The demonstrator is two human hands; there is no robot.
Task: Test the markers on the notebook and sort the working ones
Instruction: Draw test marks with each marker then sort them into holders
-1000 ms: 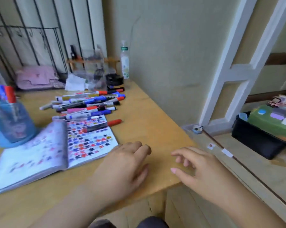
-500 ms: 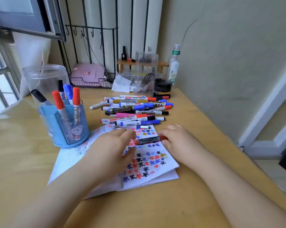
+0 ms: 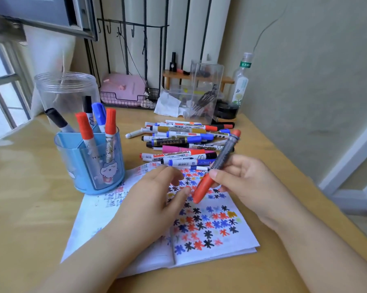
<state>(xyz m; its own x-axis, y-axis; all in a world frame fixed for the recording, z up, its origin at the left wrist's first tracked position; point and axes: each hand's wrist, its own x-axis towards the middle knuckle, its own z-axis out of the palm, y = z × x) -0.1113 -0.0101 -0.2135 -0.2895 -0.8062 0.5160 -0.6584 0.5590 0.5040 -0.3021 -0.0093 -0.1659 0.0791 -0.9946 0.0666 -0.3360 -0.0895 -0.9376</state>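
red-capped marker [image 3: 215, 168] sits right of frame centre, lifted clear of the page and slanting from lower left to upper right, cap end down. right hand [image 3: 248, 185] pinches its dark barrel mid-length, thumb in front and fingers curled behind. that hold leaves the cap [image 3: 201, 188] free, likely so the other hand can pull it off before a test stroke. left hand [image 3: 150, 199] lies over the notebook [image 3: 210, 233] with fingers relaxed and grasping nothing, fingertips just beside the cap; whether they touch it is hard to tell through blur. it also looks to pin the pages flat.

notebook lies open in lower centre, its right page crowded with red, blue and black star marks; bare paper remains mainly along the lower and right margins. untested marker pile [image 3: 186, 142] lies just above the notebook's top edge, a few barrels overlapping it. blue pen holder [image 3: 93, 163] stands at centre left, touching the notebook's upper left corner, with several capped markers upright inside, probably the sorted ones. clear jar [image 3: 66, 92] stands behind it.

tabletop [image 3: 30, 208] edge runs diagonally down the right side, near the right forearm, so little room there. open wood lies at left and along the bottom of frame.
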